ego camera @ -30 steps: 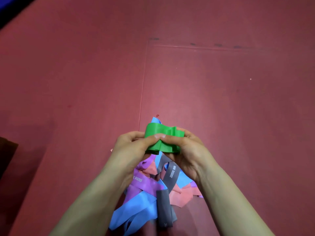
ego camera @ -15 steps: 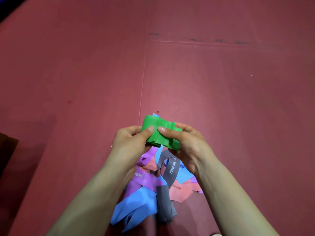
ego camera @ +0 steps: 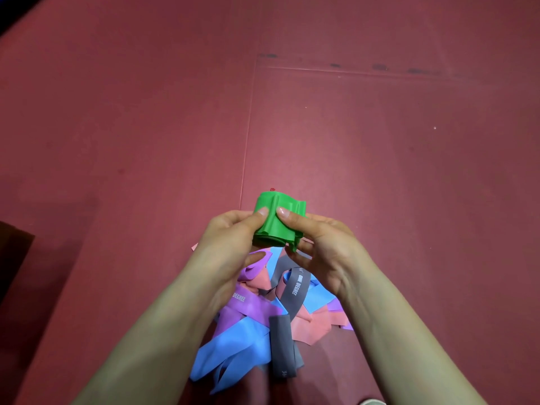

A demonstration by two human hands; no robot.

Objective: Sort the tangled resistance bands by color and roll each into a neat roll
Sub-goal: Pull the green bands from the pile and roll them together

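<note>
Green roll (ego camera: 273, 226) gripped by 2 hands (ego camera: 230, 241) (ego camera: 324, 244).

A green band (ego camera: 273, 226), wound into a loose, uneven roll, is pinched between the left hand (ego camera: 230, 244) and right hand (ego camera: 324, 244) above a tangled heap on the floor (ego camera: 146, 112): purple band (ego camera: 254, 308), blue band (ego camera: 233, 349), white-lettered grey band (ego camera: 296, 287), pink band (ego camera: 309, 328).

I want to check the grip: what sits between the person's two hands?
In the head view, the green band, mostly rolled up, sits between the left hand and the right hand; both thumbs press on it.
</note>
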